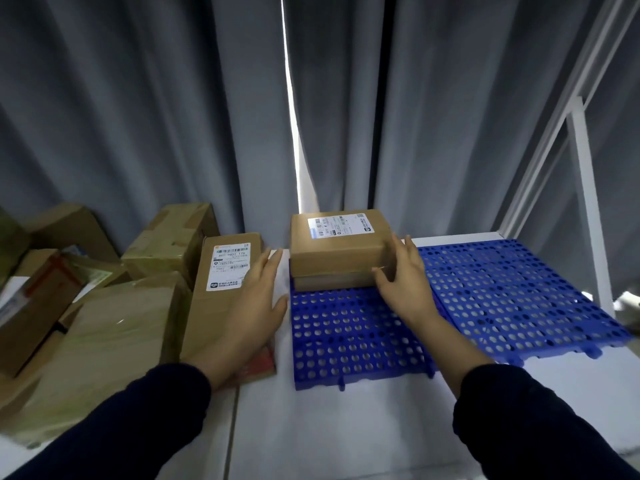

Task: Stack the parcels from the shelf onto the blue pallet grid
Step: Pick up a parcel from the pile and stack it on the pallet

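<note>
Two brown parcels are stacked at the far edge of the blue pallet grid [349, 341]; the top parcel [337, 244] carries a white label and the lower parcel [329, 281] shows only its front edge. My right hand [401, 282] lies with spread fingers against the stack's right front corner, gripping nothing. My left hand [251, 303] hovers with fingers apart between the stack and a long labelled parcel [221, 289] lying left of the grid. A second blue grid panel [519, 292] adjoins on the right.
A heap of cardboard parcels [104, 323] fills the white shelf surface [329, 427] on the left. Grey curtains [173, 116] hang close behind. A white shelf post [588, 202] rises at the right rear.
</note>
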